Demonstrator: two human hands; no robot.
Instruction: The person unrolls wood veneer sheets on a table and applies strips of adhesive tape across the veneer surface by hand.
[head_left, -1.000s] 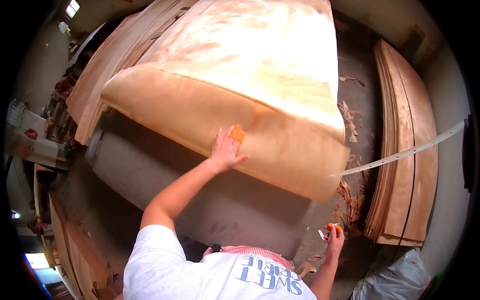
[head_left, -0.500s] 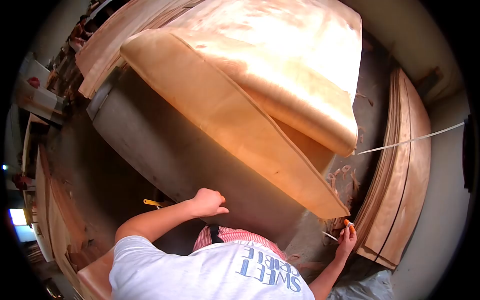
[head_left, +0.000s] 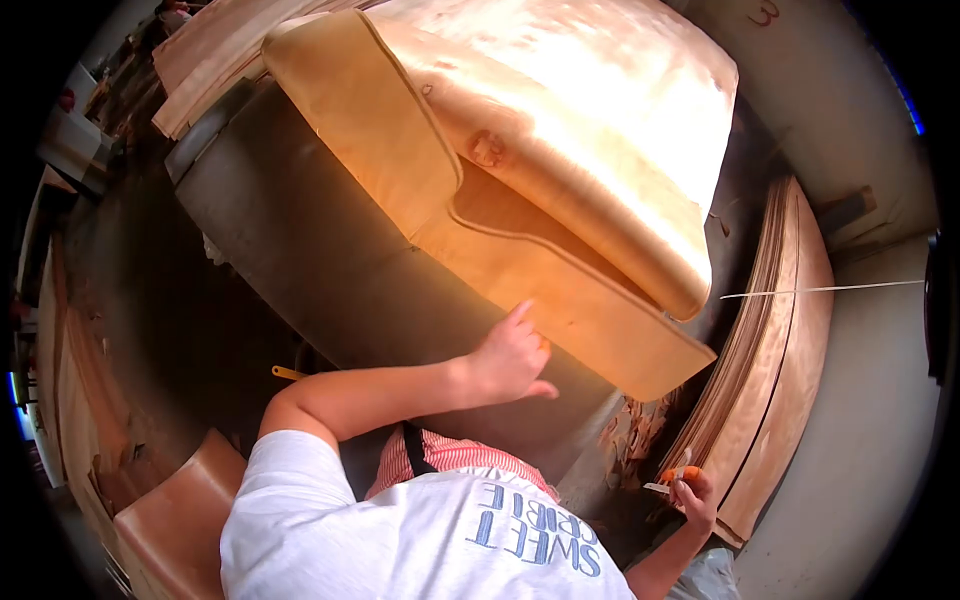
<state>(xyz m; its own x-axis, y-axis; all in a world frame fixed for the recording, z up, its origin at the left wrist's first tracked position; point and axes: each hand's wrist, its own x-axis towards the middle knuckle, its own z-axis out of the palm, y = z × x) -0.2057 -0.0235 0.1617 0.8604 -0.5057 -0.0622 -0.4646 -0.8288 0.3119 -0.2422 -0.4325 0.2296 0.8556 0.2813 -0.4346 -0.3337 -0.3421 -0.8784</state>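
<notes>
A large thin wood veneer sheet (head_left: 400,150) lies rolled back on itself, its front flap bending in a wave over a dark work surface (head_left: 330,260). Over the near edge of this flap is my left hand (head_left: 508,360), index finger stretched out and thumb apart, holding nothing. Whether it touches the sheet I cannot tell. Low on the right, beside a veneer stack, my right hand (head_left: 692,497) is closed with orange covers on its fingers. A narrow white strip-like piece (head_left: 657,488) sticks out from it; its exact kind is unclear.
A tall stack of veneer (head_left: 770,380) stands at the right along a wall. Scraps (head_left: 635,430) litter the floor before it. A yellow handle (head_left: 288,372) shows behind my left arm. More sheets (head_left: 185,510) lie lower left, and a plastic bag (head_left: 705,577) lower right.
My left hand has moved up and right toward the sheet, with its index finger now extended. My right hand has dropped away from the sheet's corner. The flap has buckled into a wave.
</notes>
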